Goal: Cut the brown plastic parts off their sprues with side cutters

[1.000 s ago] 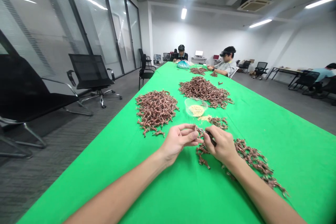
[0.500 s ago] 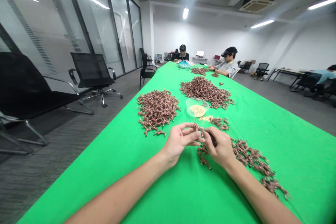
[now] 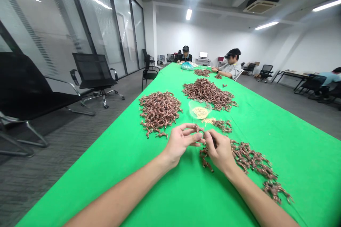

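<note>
My left hand point(image 3: 181, 141) pinches a small brown molded piece point(image 3: 197, 128) between its fingertips. My right hand point(image 3: 220, 150) is just beside it, with its fingers closed on a small dark-handled hand tool point(image 3: 212, 141), mostly hidden by the fingers. Under my right hand lies a small heap of brown branching pieces point(image 3: 205, 158). A longer scatter of them point(image 3: 253, 161) stretches to the right. Larger heaps sit ahead point(image 3: 209, 94) and to the left point(image 3: 160, 113) on the green cloth point(image 3: 266, 156).
A clear bowl point(image 3: 199, 110) of pale granules stands ahead. Two seated people point(image 3: 230, 65) point(image 3: 185, 55) work further along the table, near a blue bag point(image 3: 187, 66). Black chairs point(image 3: 93, 71) stand along the left side, and the table's left edge point(image 3: 87, 181) runs close by.
My right hand has moved slightly left and closer to my left hand, and my fingers have shifted on the tool. The view has turned a little; the heaps stay put.
</note>
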